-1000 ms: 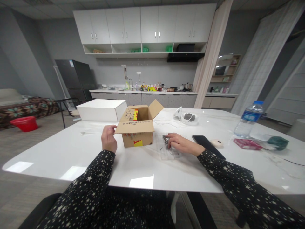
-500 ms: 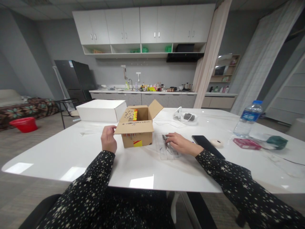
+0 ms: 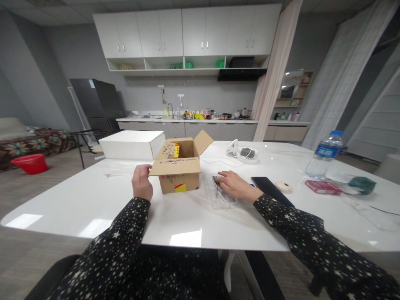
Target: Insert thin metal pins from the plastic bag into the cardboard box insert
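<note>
An open cardboard box (image 3: 189, 182) stands in front of me, its near flap (image 3: 175, 167) folded out flat toward me. Small metal heads dot the flaps, and thin metal shanks hang beneath the near one. At that flap's left corner my left hand (image 3: 143, 182) is closed with curled fingers, gripping the edge. To the right of the box lies a clear plastic tray (image 3: 220, 205) with several thin metal pieces, which look like screws or nails. My right hand (image 3: 236, 186) reaches over the tray, fingers bent down among the pieces. Whatever its fingertips pinch is hidden.
A white box (image 3: 129, 146) sits behind to the left. On the right are a black phone (image 3: 271, 191), a round cream object (image 3: 283, 187), a pink box (image 3: 323, 187) and a water bottle (image 3: 326, 155). A white device (image 3: 246, 154) with a cable lies farther back.
My right hand's fingers have shifted slightly within the tray, and a few metal pieces there look rearranged. The left hand stays at the flap corner.
</note>
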Motion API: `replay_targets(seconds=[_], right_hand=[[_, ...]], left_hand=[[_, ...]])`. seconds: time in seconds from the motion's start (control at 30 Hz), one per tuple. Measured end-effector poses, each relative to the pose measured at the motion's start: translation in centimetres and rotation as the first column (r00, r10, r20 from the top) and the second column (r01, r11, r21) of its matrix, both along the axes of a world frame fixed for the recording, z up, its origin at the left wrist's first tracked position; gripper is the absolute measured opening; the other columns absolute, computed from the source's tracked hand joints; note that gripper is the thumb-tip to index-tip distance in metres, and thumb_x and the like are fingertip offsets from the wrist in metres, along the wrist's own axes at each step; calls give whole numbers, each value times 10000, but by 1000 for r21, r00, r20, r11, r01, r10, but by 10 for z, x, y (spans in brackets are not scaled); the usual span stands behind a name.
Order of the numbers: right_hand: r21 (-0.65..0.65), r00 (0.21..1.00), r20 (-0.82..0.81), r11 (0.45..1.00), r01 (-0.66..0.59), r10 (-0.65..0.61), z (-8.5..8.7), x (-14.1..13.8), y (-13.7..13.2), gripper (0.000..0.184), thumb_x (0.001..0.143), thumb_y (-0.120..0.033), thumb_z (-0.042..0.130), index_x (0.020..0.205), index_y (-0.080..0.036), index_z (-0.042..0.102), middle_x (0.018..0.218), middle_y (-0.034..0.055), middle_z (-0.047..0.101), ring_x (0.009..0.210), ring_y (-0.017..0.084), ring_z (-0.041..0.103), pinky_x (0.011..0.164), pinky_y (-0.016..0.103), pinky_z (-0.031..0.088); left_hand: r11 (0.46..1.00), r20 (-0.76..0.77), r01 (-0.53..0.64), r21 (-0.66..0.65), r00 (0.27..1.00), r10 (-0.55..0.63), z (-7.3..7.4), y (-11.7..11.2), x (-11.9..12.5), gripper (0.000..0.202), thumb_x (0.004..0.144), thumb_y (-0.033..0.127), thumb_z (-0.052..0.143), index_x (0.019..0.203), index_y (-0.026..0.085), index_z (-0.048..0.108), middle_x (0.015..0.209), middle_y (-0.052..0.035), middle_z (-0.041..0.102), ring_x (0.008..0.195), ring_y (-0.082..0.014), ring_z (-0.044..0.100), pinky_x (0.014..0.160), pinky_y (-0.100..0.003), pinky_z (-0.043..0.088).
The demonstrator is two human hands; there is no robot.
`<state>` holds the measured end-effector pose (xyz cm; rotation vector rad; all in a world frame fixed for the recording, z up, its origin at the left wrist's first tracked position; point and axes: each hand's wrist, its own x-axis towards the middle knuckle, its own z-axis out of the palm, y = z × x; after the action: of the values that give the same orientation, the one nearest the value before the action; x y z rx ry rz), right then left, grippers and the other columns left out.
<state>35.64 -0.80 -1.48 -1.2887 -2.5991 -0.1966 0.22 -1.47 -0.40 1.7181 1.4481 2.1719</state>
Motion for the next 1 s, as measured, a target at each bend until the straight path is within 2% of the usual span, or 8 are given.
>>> replay_targets(seconds=[0.1, 0.3, 0.4, 0.47, 0.6, 0.73, 0.87, 1.0], right_hand=[[-10, 1000, 4, 1000, 18, -18, 3, -2, -2, 425, 966, -209, 371, 1304, -148, 622, 1372, 192, 560, 1320, 308, 469, 1099, 493, 330], [8, 998, -54, 1000, 9, -9, 13, -4, -6, 368, 947, -176, 383, 1098, -161, 718, 1270, 148, 631, 1205, 267, 565, 1064, 412, 381], [10, 999, -42, 1000, 10, -10, 10, -3, -4, 407, 957, -195, 375, 1241, -144, 662, 1335, 178, 589, 1258, 291, 528, 1068, 445, 376], [-2, 1000, -16, 1000, 8, -8, 7, -3, -3, 417, 963, -204, 369, 1265, -154, 652, 1376, 184, 562, 1311, 307, 483, 1088, 483, 349], [17, 1000, -19, 1000, 3, -3, 7, -2, -2, 375, 954, -192, 375, 1092, -164, 723, 1354, 173, 584, 1316, 292, 481, 1101, 476, 334], [2, 999, -29, 1000, -21, 21, 10, -4, -4, 363, 943, -195, 392, 1101, -176, 719, 1363, 156, 580, 1320, 281, 479, 1100, 462, 341], [19, 999, -39, 999, -29, 30, 14, -5, -8, 371, 937, -184, 380, 1012, -169, 743, 1334, 147, 605, 1302, 285, 496, 1093, 454, 353], [-18, 996, -75, 998, -57, 55, 21, -6, -13, 379, 909, -168, 401, 1041, -184, 755, 1275, 119, 649, 1268, 272, 530, 1071, 413, 390]], left_hand=[[1000, 8, 4, 0, 1000, -4, 0, 0, 0, 362, 947, 389, 348, 841, 175, 620, 766, -26, 565, 728, -163, 507, 689, -287, 416], [1000, 2, -1, -9, 1000, 1, 1, -1, -1, 355, 943, 374, 348, 836, 176, 622, 755, -26, 571, 723, -163, 512, 682, -287, 422], [1000, -8, -2, -8, 1000, 2, 1, -1, -1, 353, 946, 374, 348, 846, 176, 621, 771, -28, 578, 731, -163, 516, 689, -286, 429], [1000, -12, -6, -2, 1000, 6, 1, -1, -1, 351, 949, 373, 348, 850, 175, 621, 774, -28, 573, 734, -163, 513, 691, -286, 428], [1000, -42, -8, 13, 999, 9, -1, 2, -3, 365, 960, 366, 333, 846, 172, 621, 780, -35, 570, 747, -166, 519, 692, -289, 427], [1000, -48, -13, 6, 999, 13, -2, 3, -5, 372, 964, 371, 329, 854, 173, 623, 786, -37, 569, 752, -168, 522, 692, -293, 429], [1000, -29, -11, 0, 1000, 11, -2, 3, -5, 358, 954, 365, 340, 852, 175, 624, 780, -33, 569, 743, -168, 519, 691, -292, 430], [1000, -56, -8, 0, 998, 8, -2, 3, -5, 354, 957, 350, 334, 854, 170, 621, 789, -35, 572, 748, -165, 518, 694, -290, 428]])
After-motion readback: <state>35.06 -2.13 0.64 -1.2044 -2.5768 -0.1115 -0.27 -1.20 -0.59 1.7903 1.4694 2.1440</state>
